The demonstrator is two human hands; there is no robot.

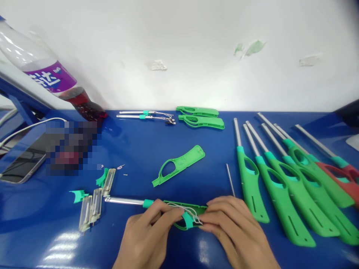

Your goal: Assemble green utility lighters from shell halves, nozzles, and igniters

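Low in the middle lies a lighter half-shell (200, 209), green, with a metal tube (123, 201) and teal collar (147, 203) at its left end. My left hand (148, 231) is closed on this shell near the collar, fingertips beside a teal trigger (188, 220). White wires (179, 205) loop over the shell. With fingers pinched, my right hand (235, 228) holds the wire ends at the shell's right part; its fingertips partly hide them. Just beyond my hands lies a loose green half-shell (193, 155), inner side up. A thin metal rod (230, 179) rests near my right hand.
Several assembled lighters (291, 194) fan out at right. Clear fuel tanks (96, 205) and teal triggers (79, 195) lie left. Wired tubes (134, 117) and green half-shells (202, 121) sit by the wall. A soda bottle (53, 76) and phone (26, 157) stand and lie far left.
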